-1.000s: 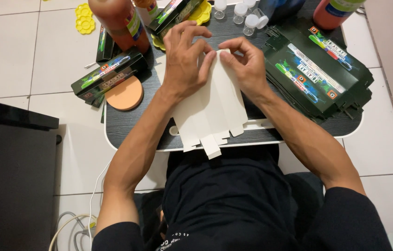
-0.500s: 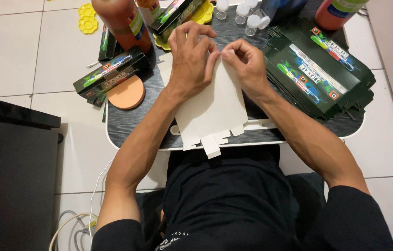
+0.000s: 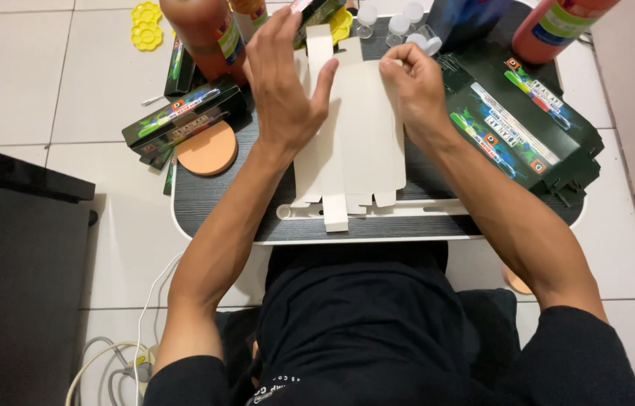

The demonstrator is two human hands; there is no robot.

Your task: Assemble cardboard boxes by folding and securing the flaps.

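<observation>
We see even, soft indoor light, bright on the pale floor tiles [image 3: 47, 83]. Shadows beside the dark lap table [image 3: 205, 218] are faint. Focus is mostly sharp; edges near it perhaps bend slightly.

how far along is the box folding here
Done: a few folded dark boxes lie at the left of the lap table. In hand: the left hand presses a flat white carton blank while the right hand pinches its top edge; it is still unfolded, tabs loose at the bottom. Left: a stack of flat dark printed blanks at the right.
</observation>
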